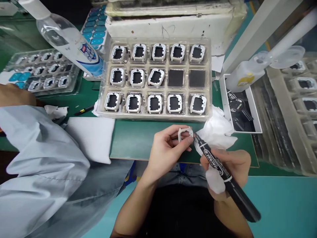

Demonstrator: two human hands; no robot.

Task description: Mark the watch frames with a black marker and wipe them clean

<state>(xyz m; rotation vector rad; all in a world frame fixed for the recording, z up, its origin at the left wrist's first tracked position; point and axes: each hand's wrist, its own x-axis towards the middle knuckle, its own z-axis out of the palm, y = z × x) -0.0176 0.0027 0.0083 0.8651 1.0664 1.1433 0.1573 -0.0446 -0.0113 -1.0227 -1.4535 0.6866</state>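
My left hand (pixel 170 148) pinches a small white watch-case frame (pixel 180 135) between thumb and fingers, over the table's front edge. In my right hand (pixel 232 165) is a black marker (pixel 218 167), its tip touching or very close to the frame's right side. A white wad, perhaps tissue (pixel 215 180), is also tucked in that hand under the marker. Beyond my hands lies a clear plastic tray (pixel 156 116) with several similar frames in its compartments; two compartments in the middle row, at the right, show only dark squares.
A crumpled tissue (pixel 218 127) lies right of my hands, beside a white box (pixel 259 127) of black parts. Left are a folded white cloth (pixel 90 138), a clear bottle (pixel 66 39) and another tray (pixel 71 86). A co-worker's sleeve (pixel 37 158) reaches in at left. Stacked trays (pixel 277 132) stand right.
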